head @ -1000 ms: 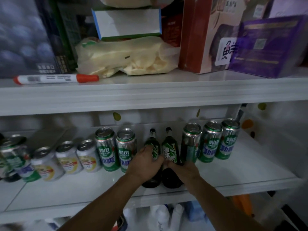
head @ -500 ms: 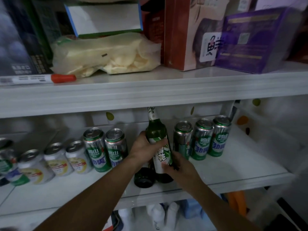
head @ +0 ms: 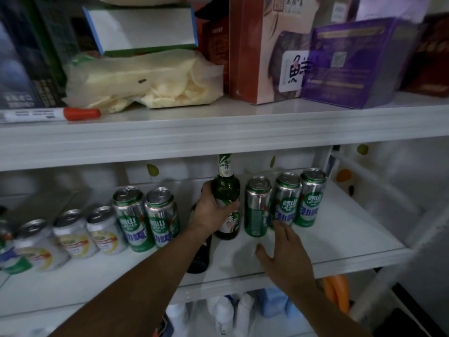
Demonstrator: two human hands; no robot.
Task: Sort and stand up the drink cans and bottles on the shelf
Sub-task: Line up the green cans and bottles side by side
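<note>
A green glass bottle (head: 227, 190) stands upright on the white shelf (head: 340, 237), and my left hand (head: 211, 210) grips its body. A second dark bottle (head: 200, 254) lies on its side under my left wrist, mostly hidden. My right hand (head: 284, 254) hovers over the shelf with its fingers spread and holds nothing. Three tall green cans (head: 284, 200) stand right of the bottle. Two more tall green cans (head: 148, 217) stand left of it. Further left stand short silver and yellow cans (head: 73, 234).
The upper shelf (head: 218, 132) hangs low over the bottle's top; it carries a red-capped marker (head: 51, 114), a bag of crisps (head: 145, 81) and boxes (head: 267, 49). White plastic bottles (head: 233, 314) stand below. The cabinet wall (head: 388, 190) closes the right side.
The bottle has gone from lying down to standing upright in my left hand. My right hand has let go of it and drawn back to the right, fingers spread.
</note>
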